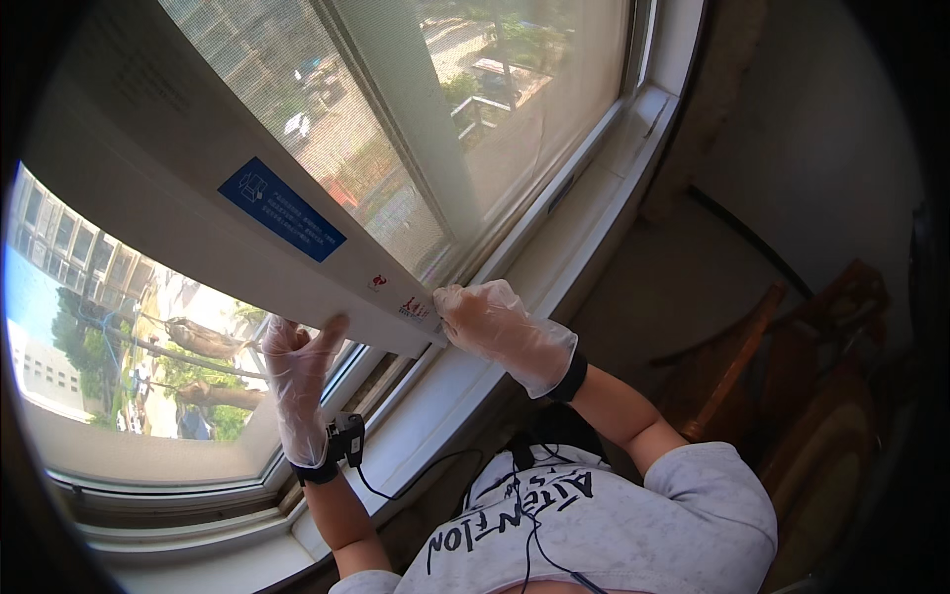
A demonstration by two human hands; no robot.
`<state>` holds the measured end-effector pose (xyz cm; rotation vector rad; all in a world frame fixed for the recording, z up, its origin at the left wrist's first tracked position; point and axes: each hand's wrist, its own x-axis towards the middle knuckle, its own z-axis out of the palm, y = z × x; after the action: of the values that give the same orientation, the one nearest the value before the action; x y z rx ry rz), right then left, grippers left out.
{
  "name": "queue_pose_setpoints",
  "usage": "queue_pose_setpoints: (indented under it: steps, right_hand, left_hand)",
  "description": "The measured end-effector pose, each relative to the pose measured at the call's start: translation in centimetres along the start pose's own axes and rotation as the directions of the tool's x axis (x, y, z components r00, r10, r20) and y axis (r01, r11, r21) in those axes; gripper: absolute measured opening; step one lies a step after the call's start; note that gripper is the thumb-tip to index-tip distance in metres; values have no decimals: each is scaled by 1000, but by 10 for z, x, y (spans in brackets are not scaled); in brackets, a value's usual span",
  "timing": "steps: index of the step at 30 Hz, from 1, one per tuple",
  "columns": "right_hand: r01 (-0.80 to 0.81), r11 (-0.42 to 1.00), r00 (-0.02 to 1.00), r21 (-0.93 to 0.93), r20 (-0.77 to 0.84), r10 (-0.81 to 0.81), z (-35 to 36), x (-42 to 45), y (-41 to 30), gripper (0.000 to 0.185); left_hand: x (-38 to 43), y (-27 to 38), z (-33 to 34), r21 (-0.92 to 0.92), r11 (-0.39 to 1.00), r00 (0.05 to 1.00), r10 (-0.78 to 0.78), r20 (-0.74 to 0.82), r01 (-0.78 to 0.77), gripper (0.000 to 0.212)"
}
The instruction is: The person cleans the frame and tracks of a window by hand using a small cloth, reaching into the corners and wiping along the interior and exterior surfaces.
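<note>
A long white carton or panel (189, 156) slants across the window from the upper left toward the sill. On its face are a blue printed label (282, 209) and small red and dark marks near the lower end. My left hand (303, 379), in a clear plastic glove, grips its left edge, the thumb on the face and the other fingers partly hidden behind. My right hand (497, 323), gloved the same way, pinches the lower right edge beside the red marks. Whether the panel's lower end rests on the window track cannot be seen.
A mesh screen (334, 111) and a window sash post (401, 104) stand beyond the panel. Below runs the white sill (438, 405). A black cable (415, 486) loops from a small device (349, 438) at my left wrist. Wooden furniture (735, 364) stands in shadow at right.
</note>
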<state>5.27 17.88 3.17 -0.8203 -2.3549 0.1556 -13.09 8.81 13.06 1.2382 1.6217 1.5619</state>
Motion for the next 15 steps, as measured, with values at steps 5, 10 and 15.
queue_pose_setpoints:
  steps: [5, 10, 15]
  right_hand:
    - [123, 992, 992, -6, 41, -123, 6, 2, -18, 6]
    - [288, 952, 957, -102, 67, -282, 12, -3, -10, 7]
    - [388, 884, 922, -261, 133, -365, 18, -7, -17, 8]
  left_hand:
    - [-29, -11, -52, -21, 995, 993, -98, -65, 97, 37]
    - [-39, -29, -57, -26, 990, 978, -138, -155, 136, 36]
    - [-47, -33, -66, 24, 992, 982, -117, -151, 122, 36]
